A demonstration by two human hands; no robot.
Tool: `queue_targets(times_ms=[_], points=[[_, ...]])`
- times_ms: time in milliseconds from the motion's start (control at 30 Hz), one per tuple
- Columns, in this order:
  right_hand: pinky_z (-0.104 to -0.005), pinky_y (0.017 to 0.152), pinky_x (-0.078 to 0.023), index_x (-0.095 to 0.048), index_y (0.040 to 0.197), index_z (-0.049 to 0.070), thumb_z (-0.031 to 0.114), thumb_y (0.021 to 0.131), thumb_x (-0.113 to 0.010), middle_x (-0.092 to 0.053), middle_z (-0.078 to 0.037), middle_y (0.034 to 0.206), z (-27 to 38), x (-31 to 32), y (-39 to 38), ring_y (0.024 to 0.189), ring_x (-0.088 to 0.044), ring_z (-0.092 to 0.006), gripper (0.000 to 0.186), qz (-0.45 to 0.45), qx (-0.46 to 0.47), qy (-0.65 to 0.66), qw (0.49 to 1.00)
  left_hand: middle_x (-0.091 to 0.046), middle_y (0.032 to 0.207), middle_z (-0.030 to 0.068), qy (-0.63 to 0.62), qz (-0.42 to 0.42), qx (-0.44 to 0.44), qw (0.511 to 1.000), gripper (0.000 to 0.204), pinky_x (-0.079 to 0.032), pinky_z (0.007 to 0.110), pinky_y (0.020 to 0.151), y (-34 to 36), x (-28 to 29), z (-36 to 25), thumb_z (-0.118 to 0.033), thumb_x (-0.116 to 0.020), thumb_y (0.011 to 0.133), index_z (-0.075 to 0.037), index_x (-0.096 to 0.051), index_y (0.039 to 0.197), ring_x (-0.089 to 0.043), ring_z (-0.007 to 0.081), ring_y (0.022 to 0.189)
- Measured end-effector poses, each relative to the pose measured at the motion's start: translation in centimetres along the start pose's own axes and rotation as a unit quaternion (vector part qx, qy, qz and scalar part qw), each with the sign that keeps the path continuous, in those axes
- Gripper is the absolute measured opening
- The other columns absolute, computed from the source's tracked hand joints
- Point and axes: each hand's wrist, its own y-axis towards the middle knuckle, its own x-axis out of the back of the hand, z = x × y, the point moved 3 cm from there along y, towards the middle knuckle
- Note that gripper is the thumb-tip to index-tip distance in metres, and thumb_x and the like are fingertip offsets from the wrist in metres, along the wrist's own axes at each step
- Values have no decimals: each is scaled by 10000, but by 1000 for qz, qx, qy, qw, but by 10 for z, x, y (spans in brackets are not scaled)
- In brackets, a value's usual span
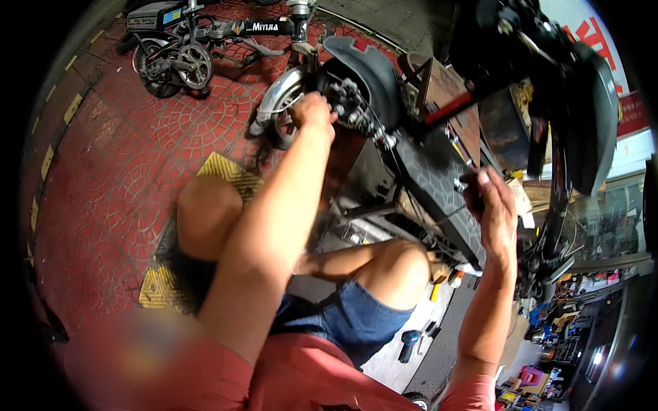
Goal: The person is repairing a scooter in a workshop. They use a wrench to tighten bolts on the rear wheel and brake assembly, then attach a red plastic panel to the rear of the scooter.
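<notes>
My left hand [312, 111] is closed beside the scooter's wheel [281, 116] and the greasy metal mechanism [346, 103] at its hub; what its fingers grip is hidden. My right hand [492, 198] has its fingers curled over the right edge of the patterned black deck [428, 188], near a small silvery piece and a thin dark cable; I cannot make out what it holds. A grey-black rear fender [363, 65] arches behind the mechanism. A slim purple and yellow item [460, 147] lies just above my right hand.
A folding bike [175, 65] stands at upper left on red paving [110, 205]. My bent legs rest by yellow mats [156, 288]. A dark power tool [410, 342] lies below my right knee. A black seat [593, 116] rises at right, above cluttered shop goods [555, 329].
</notes>
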Motion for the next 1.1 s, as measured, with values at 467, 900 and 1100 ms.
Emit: queue_targets(times_ms=[467,900,1100], points=[[-307,722,-506,-758,1075,37,351,1089,-577,-704,-46,898,120,-274,294,772,-608,-158,363,307,54,-273,910,-688,935,93,-116,152,69,979,177,-606,379,698,12,-7,4,-49,-637,948,-12,-671,1119,-683,227,809],[-393,748,-557,-728,1161,-18,337,1073,-540,-733,-178,931,53,-348,348,803,-710,-281,412,399,347,-453,717,-699,918,110,-120,238,101,959,154,-637,386,706,39,1,1,-30,-635,937,26,-682,1072,-704,225,776],[-472,752,-574,-752,1070,6,264,995,-600,-733,-208,968,39,-366,358,866,-744,-349,308,360,356,-535,676,-704,934,101,-137,246,96,955,137,-636,397,718,43,3,7,-57,-655,955,12,-680,1071,-704,231,772]])
